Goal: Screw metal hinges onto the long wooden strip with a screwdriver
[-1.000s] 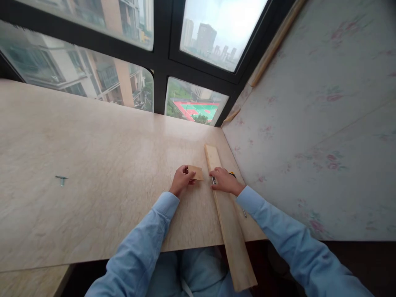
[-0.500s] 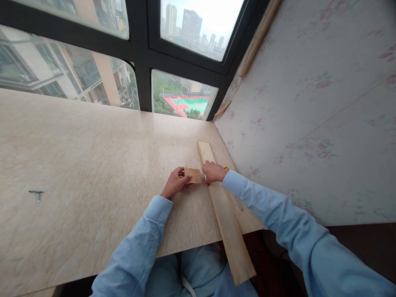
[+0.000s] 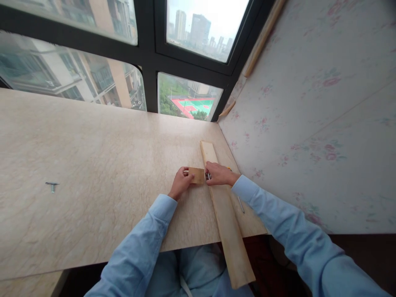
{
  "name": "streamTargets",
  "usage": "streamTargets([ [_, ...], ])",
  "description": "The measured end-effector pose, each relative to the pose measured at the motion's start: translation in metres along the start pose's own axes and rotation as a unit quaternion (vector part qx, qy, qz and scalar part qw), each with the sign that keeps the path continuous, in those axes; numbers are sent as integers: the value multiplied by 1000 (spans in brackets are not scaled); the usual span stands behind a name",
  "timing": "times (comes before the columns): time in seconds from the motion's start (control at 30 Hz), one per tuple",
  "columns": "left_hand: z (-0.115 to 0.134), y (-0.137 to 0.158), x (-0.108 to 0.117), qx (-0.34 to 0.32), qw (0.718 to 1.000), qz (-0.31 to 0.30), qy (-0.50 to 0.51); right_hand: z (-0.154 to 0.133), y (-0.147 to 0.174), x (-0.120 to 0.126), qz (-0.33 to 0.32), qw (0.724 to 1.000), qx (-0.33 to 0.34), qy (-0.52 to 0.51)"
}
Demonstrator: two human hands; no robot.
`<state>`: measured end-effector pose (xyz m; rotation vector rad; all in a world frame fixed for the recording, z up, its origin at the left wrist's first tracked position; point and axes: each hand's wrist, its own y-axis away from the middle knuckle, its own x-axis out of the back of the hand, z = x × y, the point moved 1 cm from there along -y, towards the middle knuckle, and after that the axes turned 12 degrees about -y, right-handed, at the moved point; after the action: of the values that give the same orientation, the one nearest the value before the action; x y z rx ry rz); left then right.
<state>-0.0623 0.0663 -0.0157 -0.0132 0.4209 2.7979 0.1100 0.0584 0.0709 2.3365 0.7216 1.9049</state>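
My left hand [image 3: 182, 181] pinches a small, flat brown wooden piece [image 3: 196, 175] between thumb and fingers, above the stone-patterned ledge. Close to that piece's right edge, my right hand [image 3: 218, 173] has its fingers closed on a small shiny metal piece [image 3: 208, 176]; its exact kind is too small to make out. Beneath my right hand lies a long wooden board [image 3: 227, 222], its near end sticking out past the ledge's front edge. A thin metal rod [image 3: 241, 205] lies right of the board, partly covered by my right forearm, with a bit of yellow [image 3: 229, 168] showing beyond my wrist.
On the left part of the ledge [image 3: 108, 165] lies a T-shaped metal piece [image 3: 52, 187]. Dark window frames [image 3: 150, 82] rise along the back. A flower-patterned wall [image 3: 293, 123] bounds the right side, and my legs [image 3: 188, 268] are below the front edge.
My right hand has turned, so the small metal piece now shows at its fingertips beside the wooden piece. The camera view has shifted slightly left.
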Motion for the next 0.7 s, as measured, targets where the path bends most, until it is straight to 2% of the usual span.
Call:
streamTargets([
  [0.1, 5, 3, -4, 18, 1000, 16, 13, 4, 5, 0, 12, 1000, 22, -13],
  [0.27, 12, 3, -10, 36, 999, -19, 20, 12, 14, -9, 69, 994, 64, -60],
  [0.37, 13, 0, -17, 41, 999, -18, 22, 18, 17, -15, 95, 988, 89, -84],
  [0.57, 12, -9, -26, 54, 998, -32, 19, 29, 19, -22, 127, 979, 99, -128],
  [0.7, 10, -16, -26, 50, 999, 0, -19, 35, 19, -29, 156, 972, 104, -140],
])
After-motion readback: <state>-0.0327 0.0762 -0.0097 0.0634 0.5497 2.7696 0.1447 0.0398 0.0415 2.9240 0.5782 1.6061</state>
